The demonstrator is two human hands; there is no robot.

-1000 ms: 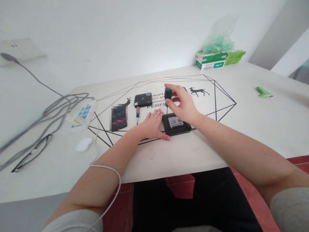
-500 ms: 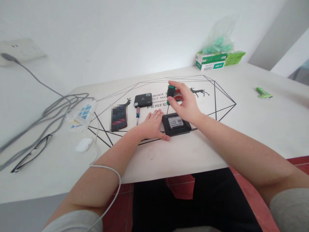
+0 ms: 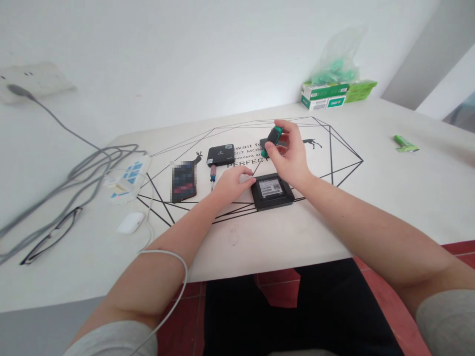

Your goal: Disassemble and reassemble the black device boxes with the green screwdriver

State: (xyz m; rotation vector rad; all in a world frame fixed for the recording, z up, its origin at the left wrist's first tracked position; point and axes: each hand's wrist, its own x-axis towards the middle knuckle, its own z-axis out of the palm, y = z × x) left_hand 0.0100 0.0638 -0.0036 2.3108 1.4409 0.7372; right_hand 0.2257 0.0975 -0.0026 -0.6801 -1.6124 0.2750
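Nearest you, the table (image 3: pixel 319 227) ends in a front edge above a red tiled floor (image 3: pixel 276 292); a strip of white surface lies between that edge and the labelled black case (image 3: pixel 273 193). The case lies flat, label up, with white tabletop running off to its right. A white cable (image 3: pixel 174 254) crosses your left forearm, and glasses (image 3: pixel 52 236) and a white earbud case (image 3: pixel 131 223) lie to the left.

Your left hand (image 3: pixel 233 185) is at the case's far left corner, thumb and forefinger near the tip of the green-handled screwdriver (image 3: pixel 273 140) — whether they pinch anything or touch the case cannot be told. Your right hand (image 3: pixel 292 157) pinches that handle between thumb and fingers, the shaft slanting down leftward; the tip is too small to make out.

Left of your hands lie a phone (image 3: pixel 184 184), its screen pixelated, and a second screwdriver (image 3: pixel 213 173), its shaft partly hidden, handle at a black box (image 3: pixel 220 155). Your right hand covers some printed lettering and part of a deer figure. Farther off, a green wrapper (image 3: pixel 405 143) lies at right; cartons (image 3: pixel 324 95) with a clear bag (image 3: pixel 338 59) stand by the wall.
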